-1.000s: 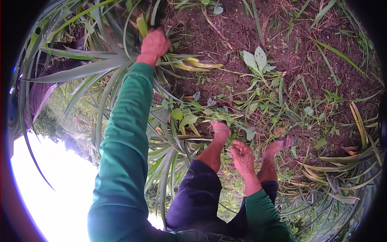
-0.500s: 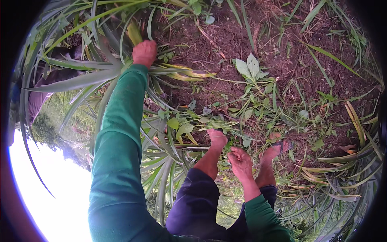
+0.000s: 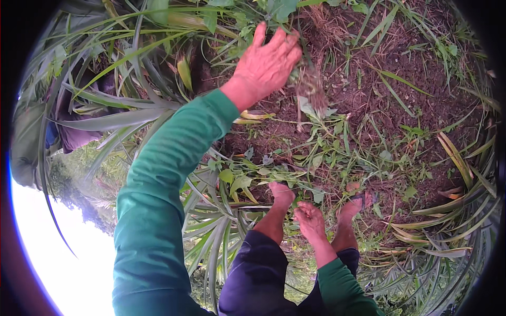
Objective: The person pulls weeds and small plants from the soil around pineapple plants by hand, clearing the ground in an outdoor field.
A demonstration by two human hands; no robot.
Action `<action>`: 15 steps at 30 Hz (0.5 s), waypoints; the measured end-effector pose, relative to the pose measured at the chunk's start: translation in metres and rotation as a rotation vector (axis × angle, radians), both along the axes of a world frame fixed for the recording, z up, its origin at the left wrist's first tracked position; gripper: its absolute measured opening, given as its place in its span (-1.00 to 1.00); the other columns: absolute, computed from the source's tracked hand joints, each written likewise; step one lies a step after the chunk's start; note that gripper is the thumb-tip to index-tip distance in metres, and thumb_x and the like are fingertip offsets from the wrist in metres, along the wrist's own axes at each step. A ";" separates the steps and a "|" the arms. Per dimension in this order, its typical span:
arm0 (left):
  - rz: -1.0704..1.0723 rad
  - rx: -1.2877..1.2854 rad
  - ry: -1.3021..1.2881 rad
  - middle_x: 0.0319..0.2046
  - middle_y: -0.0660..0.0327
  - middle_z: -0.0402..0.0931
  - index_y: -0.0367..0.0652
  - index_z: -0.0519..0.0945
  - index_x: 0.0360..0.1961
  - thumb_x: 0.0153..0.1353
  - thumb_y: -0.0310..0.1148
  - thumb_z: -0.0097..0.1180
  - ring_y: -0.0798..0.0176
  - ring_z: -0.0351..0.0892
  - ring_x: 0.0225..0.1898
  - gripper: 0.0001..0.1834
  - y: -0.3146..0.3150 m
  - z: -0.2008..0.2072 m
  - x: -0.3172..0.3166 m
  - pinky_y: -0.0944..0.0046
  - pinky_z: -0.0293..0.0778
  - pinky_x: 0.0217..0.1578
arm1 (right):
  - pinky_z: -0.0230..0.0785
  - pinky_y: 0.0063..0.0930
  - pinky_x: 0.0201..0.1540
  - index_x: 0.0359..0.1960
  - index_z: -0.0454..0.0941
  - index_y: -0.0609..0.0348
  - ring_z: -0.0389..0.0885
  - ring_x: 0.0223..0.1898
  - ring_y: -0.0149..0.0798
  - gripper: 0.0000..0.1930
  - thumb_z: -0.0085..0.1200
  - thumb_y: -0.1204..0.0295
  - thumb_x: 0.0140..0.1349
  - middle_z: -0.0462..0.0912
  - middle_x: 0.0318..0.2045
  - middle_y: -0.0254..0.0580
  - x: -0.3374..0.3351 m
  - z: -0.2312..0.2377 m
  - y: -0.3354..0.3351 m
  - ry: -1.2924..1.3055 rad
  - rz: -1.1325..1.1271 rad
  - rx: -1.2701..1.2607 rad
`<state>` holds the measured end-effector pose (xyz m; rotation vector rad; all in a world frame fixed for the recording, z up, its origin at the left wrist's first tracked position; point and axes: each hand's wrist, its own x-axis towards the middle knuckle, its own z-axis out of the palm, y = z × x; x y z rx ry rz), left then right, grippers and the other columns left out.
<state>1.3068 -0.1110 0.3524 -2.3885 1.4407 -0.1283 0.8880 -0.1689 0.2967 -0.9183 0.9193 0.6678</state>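
My left hand [image 3: 269, 63] is over the soil at the upper middle, its back toward me and its fingers curled over a leafy weed. Broad green leaves [image 3: 282, 9] stick out past the fingertips. A blurred clump of pale roots [image 3: 312, 92] hangs from the palm side, so the weed looks uprooted. The palm itself is hidden. Low in the middle, my right hand [image 3: 311, 221] rests between my lower legs, its fingers curled in; whether they hold anything does not show. Long, stiff leaves of a spiky plant [image 3: 118, 120] spread left of my left arm.
Cut or pulled weeds [image 3: 332, 137] lie across the brown soil [image 3: 400, 100] before my feet. More spiky plants [image 3: 216, 226] stand beside my left leg, and others [image 3: 437, 253] at the lower right. Partly hidden behind leaves at far left is a person's clothing [image 3: 79, 134].
My left hand has moved right and up, from the base of the spiky plant to over the soil, with a rooted weed now at it. My right hand has stayed nearly still.
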 end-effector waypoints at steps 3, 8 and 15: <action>0.214 0.188 -0.291 0.02 0.09 0.50 -0.17 0.37 0.17 0.24 -0.33 -0.12 0.10 0.39 0.16 -0.55 -0.008 -0.010 0.035 -0.26 0.22 0.11 | 0.38 -0.59 -0.31 -0.02 0.47 0.35 0.52 -0.39 -0.50 -0.68 0.14 0.48 0.22 0.62 -0.38 -0.28 -0.004 0.000 -0.003 -0.019 -0.023 0.006; 0.604 0.264 0.205 -0.16 -0.08 0.61 -0.28 0.53 -0.14 0.21 -0.30 -0.07 -0.13 0.55 0.00 -0.69 0.003 -0.005 0.069 -0.21 0.43 -0.03 | 0.38 -0.59 -0.31 -0.03 0.48 0.35 0.51 -0.40 -0.51 -0.69 0.15 0.49 0.21 0.62 -0.38 -0.29 -0.008 0.002 -0.009 -0.057 0.054 -0.060; 1.002 -0.079 0.894 -0.26 -0.20 0.59 -0.30 0.56 -0.14 0.21 -0.32 -0.09 -0.21 0.62 -0.24 -0.68 -0.020 -0.015 0.004 -0.06 0.56 -0.11 | 0.49 -0.54 -0.28 0.01 0.44 0.38 0.55 -0.37 -0.43 -0.69 0.10 0.51 0.26 0.60 -0.30 -0.20 0.000 0.002 -0.018 -0.054 0.021 -0.011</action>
